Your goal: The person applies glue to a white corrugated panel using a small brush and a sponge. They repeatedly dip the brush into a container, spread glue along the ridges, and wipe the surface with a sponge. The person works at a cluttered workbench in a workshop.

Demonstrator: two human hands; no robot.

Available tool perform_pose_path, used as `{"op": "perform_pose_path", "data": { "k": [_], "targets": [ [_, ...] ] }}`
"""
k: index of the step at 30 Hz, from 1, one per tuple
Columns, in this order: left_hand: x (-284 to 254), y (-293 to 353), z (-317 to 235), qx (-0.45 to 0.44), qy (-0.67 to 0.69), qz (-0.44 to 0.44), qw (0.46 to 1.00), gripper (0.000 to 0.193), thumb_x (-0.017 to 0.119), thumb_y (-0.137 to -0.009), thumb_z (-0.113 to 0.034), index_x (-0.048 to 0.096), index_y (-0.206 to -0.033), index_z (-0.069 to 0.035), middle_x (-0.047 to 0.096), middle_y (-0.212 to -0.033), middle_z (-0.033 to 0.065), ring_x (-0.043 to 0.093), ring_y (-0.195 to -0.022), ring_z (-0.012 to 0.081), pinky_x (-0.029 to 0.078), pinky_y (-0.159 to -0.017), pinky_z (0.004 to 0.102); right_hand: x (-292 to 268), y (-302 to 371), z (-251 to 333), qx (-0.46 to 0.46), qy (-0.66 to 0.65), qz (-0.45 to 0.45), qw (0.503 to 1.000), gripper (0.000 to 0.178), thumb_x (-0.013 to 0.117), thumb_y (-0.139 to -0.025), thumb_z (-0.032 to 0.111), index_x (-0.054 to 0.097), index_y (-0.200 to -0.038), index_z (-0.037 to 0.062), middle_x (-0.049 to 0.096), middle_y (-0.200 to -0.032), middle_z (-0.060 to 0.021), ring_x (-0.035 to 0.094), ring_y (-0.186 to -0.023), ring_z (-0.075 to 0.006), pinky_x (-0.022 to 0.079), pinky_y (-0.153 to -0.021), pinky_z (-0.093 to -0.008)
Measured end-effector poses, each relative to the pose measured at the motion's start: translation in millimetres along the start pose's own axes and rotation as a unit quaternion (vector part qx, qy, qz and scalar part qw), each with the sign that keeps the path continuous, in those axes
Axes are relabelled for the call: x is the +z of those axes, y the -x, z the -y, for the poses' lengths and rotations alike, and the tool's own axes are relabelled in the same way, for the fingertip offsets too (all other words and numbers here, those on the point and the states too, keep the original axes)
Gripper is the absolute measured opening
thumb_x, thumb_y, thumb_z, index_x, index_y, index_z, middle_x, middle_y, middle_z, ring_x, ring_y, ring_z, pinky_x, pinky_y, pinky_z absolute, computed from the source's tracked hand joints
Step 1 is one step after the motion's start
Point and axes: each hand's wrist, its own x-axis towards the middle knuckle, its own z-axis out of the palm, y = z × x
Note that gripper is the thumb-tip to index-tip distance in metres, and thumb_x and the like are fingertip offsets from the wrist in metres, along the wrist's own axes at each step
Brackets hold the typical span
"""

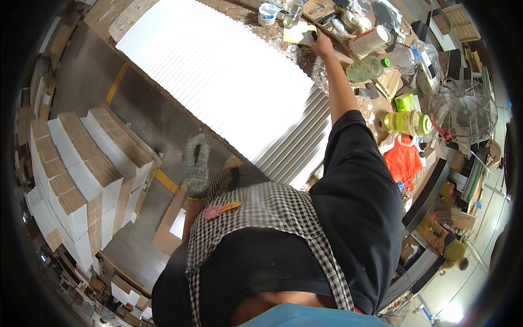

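My right hand, bare, reaches to the far side of the workbench. Its fingers are closed round a small black object whose kind I cannot make out, beside a yellow-edged sheet of paper. My left hand wears a grey knitted glove and hangs low by the bench's near edge. Its fingers curve loosely, a gap shows between them, and I see nothing in them. Between the hands lies a long row of white strips, packed side by side; grey gaps show at its right end.
A white tub, a green-capped bottle, a yellow-green bottle and a red plastic bag crowd the bench's right side. A fan stands beyond. Tall stacks of cardboard stand on the floor at left. Another person is far right.
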Motion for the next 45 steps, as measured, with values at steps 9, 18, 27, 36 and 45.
{"op": "perform_pose_path", "data": {
  "k": [9, 18, 27, 36, 45],
  "targets": [
    [16, 8, 9, 0.019, 0.019, 0.001, 1.000, 0.034, 0.066, -0.100, -0.014, 0.061, -0.133, -0.004, 0.064, -0.122, 0.0083, 0.062, -0.107, 0.0168, 0.053, -0.092, 0.0322, -36, -1, 5, 0.267, -0.638, 0.019, 0.722, 0.049, 0.049, -0.103, 0.021, 0.046, -0.144, -0.0065, 0.063, -0.133, -0.0249, 0.068, -0.113, -0.0364, 0.055, -0.089, -0.0425],
    [-4, -1, 73, 0.156, -0.338, 0.142, 0.917, 0.043, 0.058, -0.100, -0.008, 0.055, -0.143, -0.009, 0.047, -0.149, 0.0182, 0.051, -0.132, 0.0309, 0.045, -0.110, 0.0407, -100, 94, 80, 0.181, -0.727, 0.111, 0.653, 0.049, 0.032, -0.107, 0.019, 0.040, -0.141, -0.0154, 0.057, -0.138, -0.0289, 0.067, -0.116, -0.0384, 0.058, -0.093, -0.0447],
    [31, 1, 143, 0.230, -0.463, 0.306, 0.799, 0.046, 0.059, -0.100, -0.019, 0.055, -0.145, -0.011, 0.032, -0.160, 0.0294, 0.031, -0.146, 0.0509, 0.035, -0.119, 0.0485, -117, 214, 161, 0.007, -0.320, 0.072, 0.945, 0.054, 0.070, -0.094, 0.017, 0.057, -0.145, 0.0034, 0.070, -0.128, -0.0159, 0.067, -0.110, -0.0211, 0.050, -0.096, -0.0309],
    [65, -4, 118, 0.191, -0.444, 0.423, 0.766, 0.032, 0.047, -0.101, -0.021, 0.074, -0.117, -0.017, 0.071, -0.121, 0.0101, 0.056, -0.128, 0.0311, 0.044, -0.109, 0.0409, -77, 347, 261, -0.192, -0.089, -0.064, 0.975, 0.041, 0.074, -0.084, 0.003, 0.068, -0.125, -0.0005, 0.067, -0.119, -0.0250, 0.065, -0.106, -0.0389, 0.054, -0.094, -0.0463],
    [113, -5, 139, 0.169, -0.580, 0.501, 0.620, 0.060, 0.054, -0.100, -0.051, 0.059, -0.135, -0.003, 0.062, -0.135, 0.0186, 0.058, -0.123, 0.0294, 0.042, -0.108, 0.0391, -70, 354, 245, -0.315, -0.102, -0.008, 0.944, 0.052, 0.078, -0.080, 0.002, 0.069, -0.131, 0.0081, 0.067, -0.125, -0.0165, 0.065, -0.106, -0.0318, 0.054, -0.094, -0.0419]
  ]
}}
